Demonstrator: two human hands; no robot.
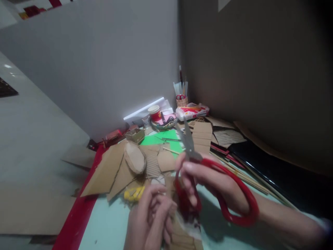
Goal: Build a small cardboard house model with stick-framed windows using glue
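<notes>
My right hand point(214, 180) grips a pair of scissors point(191, 152) with large red handles. The scissors' blades point up and away from me and stand slightly apart. To its left, my left hand point(153, 220) is closed with the fingers curled and pinched together. What it holds, if anything, is hidden. Beside and under my left hand lies a cardboard piece point(182, 234), partly covered and blurred. A yellow object point(134, 193) with grey patches lies just past my left fingers. Beyond it, an oval cardboard piece point(135, 158) rests on flat cardboard sheets point(105, 170).
Toward the back are a green sheet point(170, 136), a red and white paper cup point(154, 113) on a round tray, a plastic packet point(192, 111) and a holder point(182, 101) with brushes. Thin sticks point(249, 177) and a glossy black object point(262, 166) lie on the right. Walls rise behind.
</notes>
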